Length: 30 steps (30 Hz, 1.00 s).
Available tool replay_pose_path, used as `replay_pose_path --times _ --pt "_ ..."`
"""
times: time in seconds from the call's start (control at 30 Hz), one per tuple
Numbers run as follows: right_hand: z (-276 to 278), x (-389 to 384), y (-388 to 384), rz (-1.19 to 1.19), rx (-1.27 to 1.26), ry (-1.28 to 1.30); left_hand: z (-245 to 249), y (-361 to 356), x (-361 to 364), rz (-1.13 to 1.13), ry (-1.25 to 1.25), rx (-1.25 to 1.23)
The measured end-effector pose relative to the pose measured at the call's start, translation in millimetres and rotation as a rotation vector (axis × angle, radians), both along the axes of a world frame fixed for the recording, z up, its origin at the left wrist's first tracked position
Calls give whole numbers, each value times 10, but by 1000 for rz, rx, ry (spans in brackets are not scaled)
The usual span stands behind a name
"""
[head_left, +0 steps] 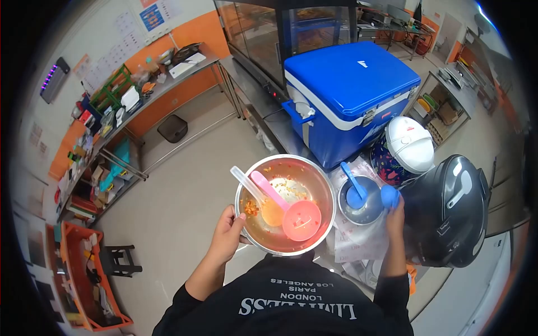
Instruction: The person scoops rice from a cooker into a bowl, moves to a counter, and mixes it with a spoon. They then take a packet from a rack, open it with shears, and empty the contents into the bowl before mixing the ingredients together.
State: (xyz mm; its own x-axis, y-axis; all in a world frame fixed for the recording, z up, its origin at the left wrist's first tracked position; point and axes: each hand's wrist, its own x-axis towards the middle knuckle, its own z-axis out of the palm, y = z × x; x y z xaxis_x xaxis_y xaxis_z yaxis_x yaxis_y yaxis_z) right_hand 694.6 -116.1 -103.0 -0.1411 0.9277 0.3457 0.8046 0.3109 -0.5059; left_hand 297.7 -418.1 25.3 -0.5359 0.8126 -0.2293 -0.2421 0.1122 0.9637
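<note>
Shiny metal bowl (316,185), gripped at its near-left rim, with two ladles inside.

The left hand (227,234) is clamped on the rim, thumb over the edge, so the deep, round bowl lies directly to its right; orange smears and chunky reddish crumbs coat the smooth inside. A glossy pink plastic ladle (301,222) rests with its cup towards the near-right rim, beside a translucent ladle (246,182) whose straight handle crosses the far-left rim. The right hand (395,217) is closed about a rounded blue scoop (390,196), by the right rim of a small metal dish (367,215) holding a blue ladle (356,196).
</note>
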Motion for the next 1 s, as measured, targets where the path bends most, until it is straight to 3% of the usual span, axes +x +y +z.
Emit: replay_pose_path --times 0.13,0.23,0.3,0.37,0.43,0.5,0.63,0.73,0.8,0.83,0.93,1.0 --pt "-67 -85 490 -226 -337 -201 -109 -240 -73 -39 -16 -28" --pt "146 -292 387 -275 -358 -409 -227 -348 -111 -36 -57 -13" --pt "574 -500 -12 -255 -277 -497 -287 -434 -133 -24 -55 -33" --pt "1109 -631 -454 27 62 -357 -353 -498 -145 -58 -64 -38" --pt "1763 -695 -886 129 212 -260 -389 -567 -162 12 -52 -63" --pt "2370 -540 -1101 66 296 -258 -548 -570 -166 45 -26 -37" --pt "3144 246 -801 -376 168 -366 -554 -481 -149 28 -33 -23" --pt "3006 976 -39 -355 205 -527 -502 -466 -26 59 -22 -3" --pt "2915 1075 298 -171 16 -367 -441 -429 70 74 -11 7" --pt "2941 1002 328 -158 17 -359 -428 -414 125 72 -20 8" --pt "2952 816 550 -164 -428 -308 -374 -381 308 93 -25 16" --pt "2986 915 663 -186 -439 -363 -360 -312 485 119 -50 30"
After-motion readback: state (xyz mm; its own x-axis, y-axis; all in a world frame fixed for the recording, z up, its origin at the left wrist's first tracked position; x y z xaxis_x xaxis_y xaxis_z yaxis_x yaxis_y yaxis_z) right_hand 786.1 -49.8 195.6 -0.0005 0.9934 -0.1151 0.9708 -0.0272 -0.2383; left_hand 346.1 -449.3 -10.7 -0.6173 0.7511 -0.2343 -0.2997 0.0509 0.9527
